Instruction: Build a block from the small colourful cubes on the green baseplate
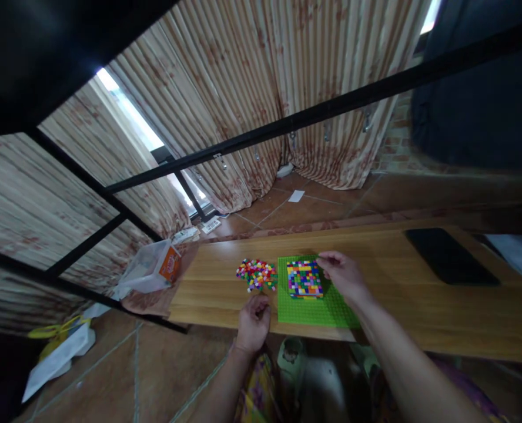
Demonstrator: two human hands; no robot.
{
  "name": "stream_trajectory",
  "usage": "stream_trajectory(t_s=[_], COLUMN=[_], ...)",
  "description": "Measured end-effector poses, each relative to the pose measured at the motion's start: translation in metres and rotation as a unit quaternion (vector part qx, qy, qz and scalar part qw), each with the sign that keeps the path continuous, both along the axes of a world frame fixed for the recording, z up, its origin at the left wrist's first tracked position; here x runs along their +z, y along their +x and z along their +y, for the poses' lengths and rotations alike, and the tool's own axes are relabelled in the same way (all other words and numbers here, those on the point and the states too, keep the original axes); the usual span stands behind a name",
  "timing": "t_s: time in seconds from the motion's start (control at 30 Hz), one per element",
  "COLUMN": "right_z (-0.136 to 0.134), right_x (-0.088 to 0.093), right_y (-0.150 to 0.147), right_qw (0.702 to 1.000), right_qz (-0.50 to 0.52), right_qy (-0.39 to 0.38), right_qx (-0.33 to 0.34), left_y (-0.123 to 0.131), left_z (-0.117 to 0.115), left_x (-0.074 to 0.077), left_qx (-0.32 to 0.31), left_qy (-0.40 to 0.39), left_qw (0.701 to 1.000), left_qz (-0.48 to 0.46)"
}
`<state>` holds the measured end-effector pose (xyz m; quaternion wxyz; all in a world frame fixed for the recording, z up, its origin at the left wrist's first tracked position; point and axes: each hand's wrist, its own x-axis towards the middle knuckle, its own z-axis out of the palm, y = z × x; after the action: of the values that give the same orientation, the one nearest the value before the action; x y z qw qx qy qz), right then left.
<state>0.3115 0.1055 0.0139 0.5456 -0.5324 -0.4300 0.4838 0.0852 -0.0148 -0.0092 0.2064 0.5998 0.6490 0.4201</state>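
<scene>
On the table lies a green studded baseplate (pixel 318 316) that carries a square block of many small coloured toy bricks (pixel 305 281). My right hand (pixel 341 273) is over the block's far right corner, thumb and fingers pinched together. Whatever is between those fingertips is too small or hidden to make out. Left of the plate is a loose heap of coloured bricks (pixel 257 274). My left hand (pixel 254 323) is at the table's near edge, just below that heap, its fingers curled in. I cannot see whether it holds anything.
The narrow wooden table (pixel 212 282) bears a dark flat tablet-like object (pixel 452 257) on the right, with papers (pixel 517 255) beyond it. A clear plastic box (pixel 149 267) with an orange label stands off the left end. Black metal bars (pixel 261 138) cross in front of the curtains.
</scene>
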Motion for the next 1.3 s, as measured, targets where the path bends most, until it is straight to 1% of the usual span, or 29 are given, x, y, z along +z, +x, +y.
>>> stream_trajectory(t_s=[0.13, 0.3, 0.47, 0.63, 0.77, 0.87, 1.07, 1.2, 1.3], right_z=[0.008, 0.009, 0.008, 0.006, 0.004, 0.003, 0.001, 0.001, 0.002], right_x=[0.005, 0.018, 0.029, 0.034, 0.036, 0.036, 0.035, 0.035, 0.035], right_y=[0.006, 0.012, 0.009, 0.009, 0.012, 0.013, 0.013, 0.012, 0.009], right_qw=[0.998, 0.995, 0.990, 0.983, 0.980, 0.977, 0.966, 0.959, 0.954], right_qz=[-0.036, -0.053, -0.068, -0.114, -0.140, -0.158, -0.214, -0.242, -0.266], right_qy=[0.049, 0.089, 0.119, 0.136, 0.136, 0.132, 0.145, 0.146, 0.137], right_qx=[-0.001, -0.004, -0.032, -0.037, -0.042, -0.044, -0.025, -0.023, -0.012], left_y=[-0.001, -0.005, -0.011, -0.018, -0.025, -0.030, -0.034, -0.037, -0.040], left_z=[0.002, 0.004, 0.009, 0.014, 0.019, 0.024, 0.038, 0.048, 0.052], left_x=[-0.002, -0.002, 0.001, -0.002, -0.007, -0.007, -0.002, -0.003, -0.004], left_qx=[0.001, 0.007, 0.012, 0.078, 0.132, 0.153, 0.143, 0.134, 0.095], left_qy=[-0.009, -0.030, -0.056, -0.051, -0.036, -0.037, -0.037, -0.038, -0.023], left_qw=[1.000, 0.999, 0.998, 0.992, 0.987, 0.985, 0.989, 0.990, 0.994], left_qz=[0.002, 0.021, -0.008, -0.084, -0.083, -0.067, -0.019, 0.013, 0.058])
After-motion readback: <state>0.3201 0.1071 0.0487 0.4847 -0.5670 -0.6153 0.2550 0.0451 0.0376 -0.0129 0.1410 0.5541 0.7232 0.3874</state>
